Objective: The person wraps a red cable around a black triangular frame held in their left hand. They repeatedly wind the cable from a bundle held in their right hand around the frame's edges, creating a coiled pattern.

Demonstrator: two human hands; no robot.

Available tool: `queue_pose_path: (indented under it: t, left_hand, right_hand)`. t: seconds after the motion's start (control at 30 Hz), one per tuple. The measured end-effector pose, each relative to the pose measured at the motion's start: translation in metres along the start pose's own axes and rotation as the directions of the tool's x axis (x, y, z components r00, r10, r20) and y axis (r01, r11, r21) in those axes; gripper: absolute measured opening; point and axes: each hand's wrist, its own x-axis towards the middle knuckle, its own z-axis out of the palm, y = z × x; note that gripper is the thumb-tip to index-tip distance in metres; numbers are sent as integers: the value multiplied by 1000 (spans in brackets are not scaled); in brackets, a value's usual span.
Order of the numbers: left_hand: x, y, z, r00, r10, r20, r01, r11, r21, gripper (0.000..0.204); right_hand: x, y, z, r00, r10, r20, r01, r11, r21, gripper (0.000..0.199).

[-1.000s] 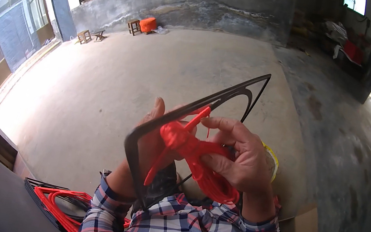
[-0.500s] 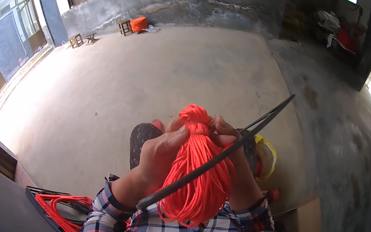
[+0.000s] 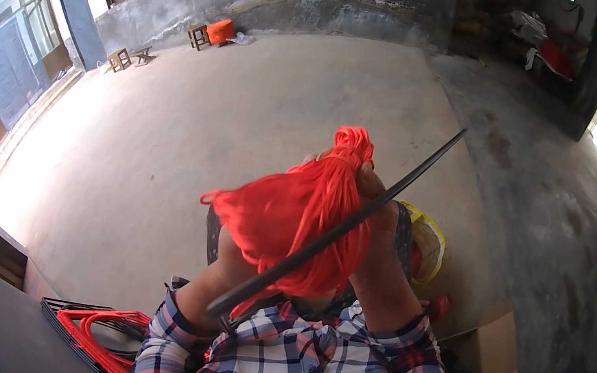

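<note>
While a thick bundle of red cord [image 3: 300, 223] fills the middle of the view, both hands sit up against it and are mostly hidden by the strands. The right hand [image 3: 372, 185] shows only as a patch of knuckles near the bunched top of the cord, apparently closed around that knot, though the fingers themselves cannot be made out. The left hand [image 3: 235, 251] is buried under the lower fringe of the cord; whether it is clenched or loose cannot be told. A black frame [image 3: 356, 221], seen edge-on as a thin dark bar, runs diagonally across the front of the cord from lower left to upper right. Both forearms wear plaid sleeves [image 3: 298, 370]. Just behind the right wrist sits a yellow spool [image 3: 428, 241]. A cardboard box [image 3: 497, 353] lies on the concrete floor [image 3: 250, 98] to the right, and a stack of black frames strung with red cord [image 3: 94, 326] lies at the lower left.
</note>
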Motion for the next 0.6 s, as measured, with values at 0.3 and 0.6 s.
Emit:
queue_pose_path:
  t: [0.3, 0.6]
  left_hand:
    - [16, 27, 36, 926, -363, 100, 375, 915, -151, 85]
    - [16, 39, 15, 958, -288, 10, 288, 957, -45, 64]
  right_hand:
    - [54, -5, -30, 930, -354, 99, 350, 935, 52, 44]
    - [12, -3, -71, 987, -149, -65, 162, 936, 312, 43]
